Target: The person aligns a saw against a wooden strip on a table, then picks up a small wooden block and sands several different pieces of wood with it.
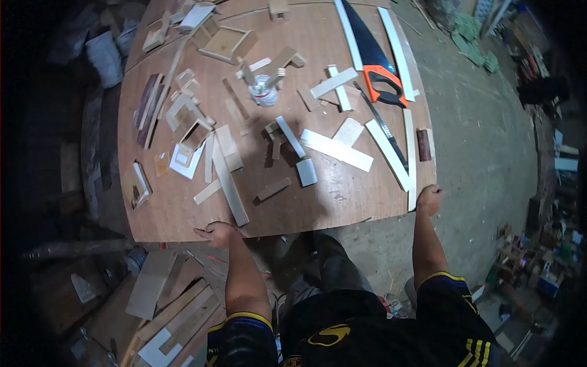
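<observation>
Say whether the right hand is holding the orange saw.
No, the orange saw lies on the table, apart from the right hand.

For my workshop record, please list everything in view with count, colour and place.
Tabletop: 1, brown, centre
Handsaw: 1, black-orange, tabletop's far right
Narrow blade: 1, dark, below handsaw
Container: 1, whitish, tabletop's middle
Wood pieces: many, mostly pale, tabletop
Strips: several, white, tabletop's right
Block: 1, reddish, tabletop's right edge
Crumpled heap: 1, green, upper-right floor
Loose boards: several, mostly brown, lower left
Clutter: uncountable, mixed, right floor
Trousers: 1, greyish, below tabletop
Shirt: 1, black-yellow, bottom
Left hand: 1, bare, near edge
Right hand: 1, bare, near right corner
</observation>
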`<move>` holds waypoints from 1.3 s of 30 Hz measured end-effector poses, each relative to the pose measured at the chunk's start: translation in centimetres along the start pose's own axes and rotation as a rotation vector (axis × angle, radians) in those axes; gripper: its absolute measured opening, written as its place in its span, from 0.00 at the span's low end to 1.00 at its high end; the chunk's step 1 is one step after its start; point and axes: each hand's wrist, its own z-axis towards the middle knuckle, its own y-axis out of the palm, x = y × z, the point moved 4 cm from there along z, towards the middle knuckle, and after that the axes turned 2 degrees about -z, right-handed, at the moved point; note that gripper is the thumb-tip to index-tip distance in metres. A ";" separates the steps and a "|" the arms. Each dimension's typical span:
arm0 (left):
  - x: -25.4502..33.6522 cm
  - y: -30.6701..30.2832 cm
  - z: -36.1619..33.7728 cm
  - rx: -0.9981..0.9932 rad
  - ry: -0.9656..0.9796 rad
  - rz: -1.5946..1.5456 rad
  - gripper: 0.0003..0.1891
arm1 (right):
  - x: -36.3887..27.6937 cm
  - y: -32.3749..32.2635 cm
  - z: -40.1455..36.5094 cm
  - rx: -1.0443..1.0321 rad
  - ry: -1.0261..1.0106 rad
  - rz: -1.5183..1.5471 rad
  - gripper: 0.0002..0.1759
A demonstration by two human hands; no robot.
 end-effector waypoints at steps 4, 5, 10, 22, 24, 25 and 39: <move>1.3 -1.6 -0.6 0.013 0.001 0.035 0.26 | -0.1 -0.4 -1.0 0.035 0.000 -0.018 0.25; 1.9 -1.9 -1.0 0.003 -0.006 0.054 0.26 | -0.4 -0.7 -1.1 0.028 0.022 -0.015 0.26; -0.3 0.2 0.7 0.134 0.094 0.044 0.25 | -0.5 -0.7 -1.1 0.027 0.024 -0.006 0.27; -0.8 0.5 1.1 0.184 0.178 -0.019 0.24 | -1.3 -1.6 -2.0 0.029 0.016 0.010 0.28; -1.3 0.8 1.1 0.170 0.183 -0.053 0.24 | -1.0 -1.7 -1.8 0.017 0.033 0.004 0.28; -2.3 1.5 2.0 0.220 0.236 0.015 0.24 | -0.7 -1.2 -1.5 0.030 0.018 0.005 0.28; 0.9 -1.5 -0.6 -0.055 0.054 -0.087 0.24 | -0.2 -1.1 -1.3 0.067 0.035 0.050 0.22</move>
